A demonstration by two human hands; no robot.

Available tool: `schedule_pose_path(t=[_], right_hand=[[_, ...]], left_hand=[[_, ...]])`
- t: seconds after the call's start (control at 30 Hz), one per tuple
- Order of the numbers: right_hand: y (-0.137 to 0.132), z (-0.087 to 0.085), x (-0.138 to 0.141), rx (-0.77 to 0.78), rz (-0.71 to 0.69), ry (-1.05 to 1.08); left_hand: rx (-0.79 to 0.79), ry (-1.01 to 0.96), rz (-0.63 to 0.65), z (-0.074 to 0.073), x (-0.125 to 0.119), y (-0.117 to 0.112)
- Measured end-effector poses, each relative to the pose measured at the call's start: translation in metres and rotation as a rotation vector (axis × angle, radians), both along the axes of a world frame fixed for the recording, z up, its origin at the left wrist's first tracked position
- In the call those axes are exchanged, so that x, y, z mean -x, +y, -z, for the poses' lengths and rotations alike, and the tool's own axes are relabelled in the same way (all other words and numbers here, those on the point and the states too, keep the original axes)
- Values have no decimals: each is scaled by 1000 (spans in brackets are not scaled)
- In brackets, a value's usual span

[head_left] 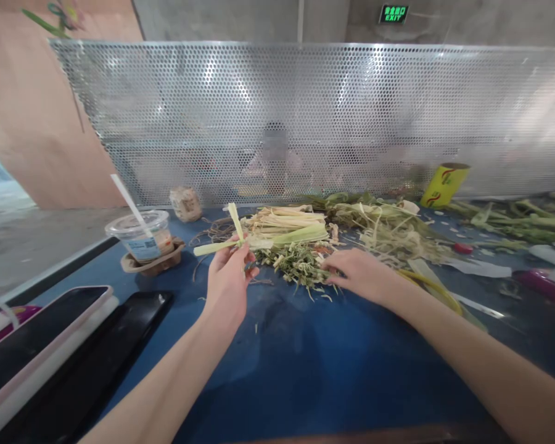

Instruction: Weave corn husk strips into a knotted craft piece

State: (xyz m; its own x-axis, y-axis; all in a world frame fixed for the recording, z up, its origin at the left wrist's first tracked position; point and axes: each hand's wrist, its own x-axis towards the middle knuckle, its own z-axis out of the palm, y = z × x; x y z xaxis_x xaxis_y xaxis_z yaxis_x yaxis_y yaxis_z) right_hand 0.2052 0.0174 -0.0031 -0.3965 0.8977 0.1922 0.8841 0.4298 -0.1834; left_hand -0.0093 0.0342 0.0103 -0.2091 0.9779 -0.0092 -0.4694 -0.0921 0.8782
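Between the thumb and fingers of my left hand (229,277) is a pale green leaf strip (208,248), folded so that one end points left and another points up. My right hand (356,271) reaches to the right edge of a pile of small dried green sprigs (296,265). Its fingers are curled at the pile, and whatever sits between their tips is hidden. Just behind the sprigs lies a bundle of straw-coloured husk strips (284,219), with a wider light green leaf (305,235) in front of it.
A lidded cup (141,237) with a straw stands in a cardboard holder at left, near a phone (46,333) and a black tray (87,364). Tangled dried leaves (398,231), a yellow can (444,185) and a purple-handled tool (534,279) lie right. A perforated metal screen (305,111) closes the back.
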Motion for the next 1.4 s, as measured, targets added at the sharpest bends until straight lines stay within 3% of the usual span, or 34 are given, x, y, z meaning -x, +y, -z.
schedule_pose_path(t=[0.1, 0.37, 0.43, 0.53, 0.6, 0.67, 0.77, 0.9, 1.03, 1.17, 1.3, 1.4], right_hand=[[0, -4, -3, 120, -24, 164], [1, -10, -14, 268, 138, 478], [4, -9, -16, 195, 247, 472], [5, -11, -16, -150, 429, 337], [0, -14, -10, -290, 472, 186], [-11, -15, 1, -118, 486, 74], [-25, -12, 19, 210, 430, -119], [-27, -1, 26, 306, 314, -150], [-26, -4, 22, 224, 180, -34], [-31, -9, 22, 96, -28, 44], [-34, -9, 22, -27, -101, 9], [-35, -10, 21, -99, -135, -47]], left_hand=[[9, -3, 4, 0, 0, 0], [-12, 98, 48, 9, -5, 2], [-66, 163, 58, 12, -7, 2], [-128, 229, 65, 14, -8, 2], [-134, 234, 71, 14, -8, 2], [-131, 230, 77, 14, -8, 2], [-115, 241, 82, 14, -9, 1], [-132, 248, 96, 13, -10, 0], [-190, 277, 153, 12, -10, -1], [-164, 320, 292, 14, -12, -5], [-158, 469, 405, 15, -18, -10], [-186, 470, 486, 16, -19, -13]])
